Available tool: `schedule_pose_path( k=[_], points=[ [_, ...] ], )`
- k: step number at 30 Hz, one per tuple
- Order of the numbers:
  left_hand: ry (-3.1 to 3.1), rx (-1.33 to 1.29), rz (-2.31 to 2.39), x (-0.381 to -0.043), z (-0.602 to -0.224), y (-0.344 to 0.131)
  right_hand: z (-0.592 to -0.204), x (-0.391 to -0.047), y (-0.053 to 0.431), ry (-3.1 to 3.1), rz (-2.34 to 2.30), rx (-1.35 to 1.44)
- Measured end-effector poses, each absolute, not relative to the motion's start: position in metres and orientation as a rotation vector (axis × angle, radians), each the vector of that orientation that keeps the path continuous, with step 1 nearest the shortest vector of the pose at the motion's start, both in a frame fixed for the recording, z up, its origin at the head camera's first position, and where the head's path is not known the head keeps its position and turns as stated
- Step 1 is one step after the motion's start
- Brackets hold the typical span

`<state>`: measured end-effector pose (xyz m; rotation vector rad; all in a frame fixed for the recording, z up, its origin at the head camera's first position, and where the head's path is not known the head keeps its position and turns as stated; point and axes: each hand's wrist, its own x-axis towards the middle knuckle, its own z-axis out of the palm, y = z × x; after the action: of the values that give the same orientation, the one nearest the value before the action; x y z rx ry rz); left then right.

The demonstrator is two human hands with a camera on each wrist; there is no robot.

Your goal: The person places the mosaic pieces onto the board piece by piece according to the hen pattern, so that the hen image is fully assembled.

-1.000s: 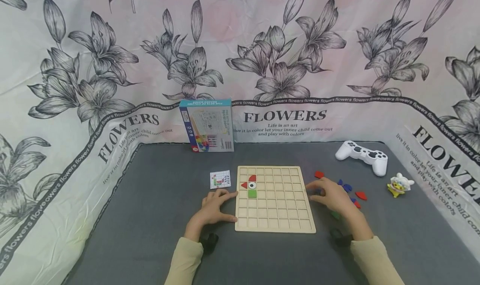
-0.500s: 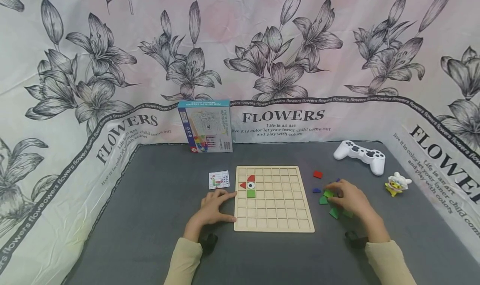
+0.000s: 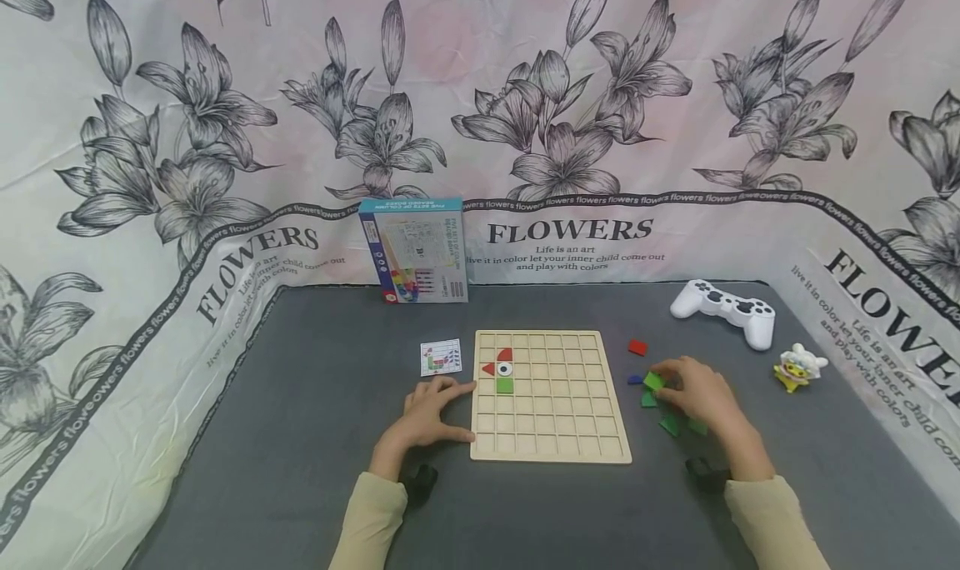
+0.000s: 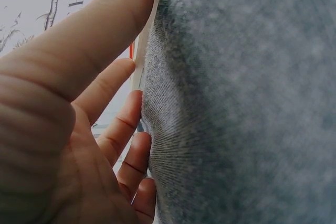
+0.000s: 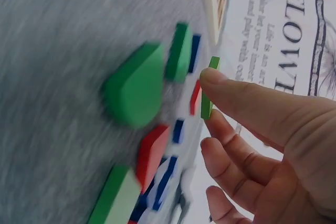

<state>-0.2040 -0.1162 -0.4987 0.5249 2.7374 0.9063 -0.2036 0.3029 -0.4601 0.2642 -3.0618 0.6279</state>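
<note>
My left hand [image 3: 425, 414] rests on the table with index finger and thumb spread against the left edge of the wooden grid board [image 3: 550, 447]. In the board's upper left cells lie a red quarter-round piece [image 3: 505, 354], a red triangle [image 3: 489, 369], a white eye piece [image 3: 505, 369] and a light green square [image 3: 505, 385]. My right hand [image 3: 701, 391], right of the board, pinches a light green square tile [image 5: 211, 90] between thumb and index finger. Below it lie dark green pieces [image 5: 137, 87], a red piece [image 5: 152, 156] and blue pieces, partly hidden by the hand in the head view.
A small pattern card [image 3: 440, 358] lies left of the board. Behind stands a toy box [image 3: 416, 253] against the flowered cloth. At the right are a white game controller [image 3: 723, 312] and a small yellow-and-white figurine [image 3: 798, 368]. A red square [image 3: 637, 347] lies near the board.
My right hand has moved right from the board's edge to the loose pieces and picked up a light green square tile. My left hand keeps its place at the board.
</note>
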Motion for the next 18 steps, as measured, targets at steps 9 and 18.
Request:
schedule_pose_path(
  k=[9, 18],
  points=[
    [2.742, 0.537, 0.909, -0.204, -0.497, -0.116, -0.458, -0.208, 0.269, -2.996, 0.725, 0.376],
    [2.746, 0.534, 0.897, -0.203, -0.494, -0.114, -0.469, -0.214, 0.223, -2.973, 0.752, 0.515]
  ],
)
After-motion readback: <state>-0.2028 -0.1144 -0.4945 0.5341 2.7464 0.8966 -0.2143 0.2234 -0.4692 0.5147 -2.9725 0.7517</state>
